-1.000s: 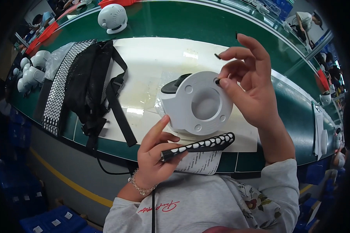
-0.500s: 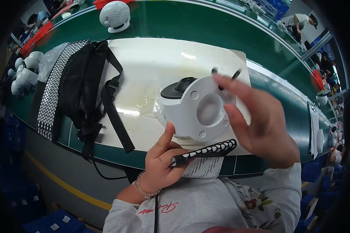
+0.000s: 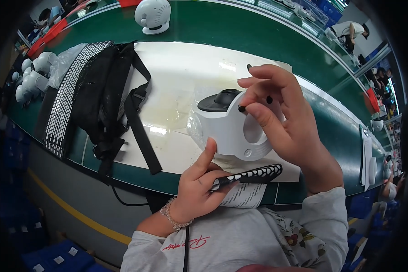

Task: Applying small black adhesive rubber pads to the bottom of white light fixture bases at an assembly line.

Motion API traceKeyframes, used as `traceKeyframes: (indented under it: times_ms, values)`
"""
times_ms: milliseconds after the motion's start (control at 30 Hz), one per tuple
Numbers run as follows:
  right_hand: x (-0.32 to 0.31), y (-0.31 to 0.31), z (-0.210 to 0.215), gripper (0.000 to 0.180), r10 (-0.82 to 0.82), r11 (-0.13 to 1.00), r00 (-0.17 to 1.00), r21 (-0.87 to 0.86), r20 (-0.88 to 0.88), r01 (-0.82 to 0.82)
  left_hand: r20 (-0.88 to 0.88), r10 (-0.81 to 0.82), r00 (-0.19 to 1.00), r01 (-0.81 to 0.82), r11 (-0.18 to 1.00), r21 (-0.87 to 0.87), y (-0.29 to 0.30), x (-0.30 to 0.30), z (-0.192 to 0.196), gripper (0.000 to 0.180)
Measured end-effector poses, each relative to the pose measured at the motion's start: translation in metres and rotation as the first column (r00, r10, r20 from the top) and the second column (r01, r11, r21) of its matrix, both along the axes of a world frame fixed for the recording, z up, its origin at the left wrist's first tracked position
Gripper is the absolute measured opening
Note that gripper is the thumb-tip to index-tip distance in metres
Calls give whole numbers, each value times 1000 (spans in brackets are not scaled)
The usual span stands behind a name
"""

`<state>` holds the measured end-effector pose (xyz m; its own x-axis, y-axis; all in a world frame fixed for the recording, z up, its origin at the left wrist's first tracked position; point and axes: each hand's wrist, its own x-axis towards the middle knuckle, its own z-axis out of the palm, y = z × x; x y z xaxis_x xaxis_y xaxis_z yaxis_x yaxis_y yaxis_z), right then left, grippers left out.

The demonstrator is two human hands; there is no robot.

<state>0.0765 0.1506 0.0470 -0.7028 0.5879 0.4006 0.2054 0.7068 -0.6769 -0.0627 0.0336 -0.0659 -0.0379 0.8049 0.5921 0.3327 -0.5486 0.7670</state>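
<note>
A white round device (image 3: 231,129) with a black dome top lies tilted on the white mat (image 3: 167,77) in front of me. My left hand (image 3: 199,186) grips a black tool with a white patterned handle (image 3: 251,174), its forefinger pressed against the device's lower edge. My right hand (image 3: 285,122) is over the device's round face. It pinches a small black plug (image 3: 242,109) at the fingertips, and another small black piece (image 3: 269,99) sits between its fingers.
A black strapped bag (image 3: 109,99) and a black-and-white mesh strip (image 3: 63,113) lie on the left of the mat. White round devices (image 3: 153,16) stand at the back and several at the far left (image 3: 29,77). The green bench edge (image 3: 136,174) runs below. People work at the far right.
The device has been tipped more on its side. My right hand has come down over its face with the small black plug. My left hand keeps the tool and props the device.
</note>
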Motion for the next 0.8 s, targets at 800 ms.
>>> traceKeyframes:
  times_ms: [800]
  values:
    - [29,-25,-32,15,-7,985,991,173,130,-16,-41,50,998,-44,990,136,5,8,-5,21]
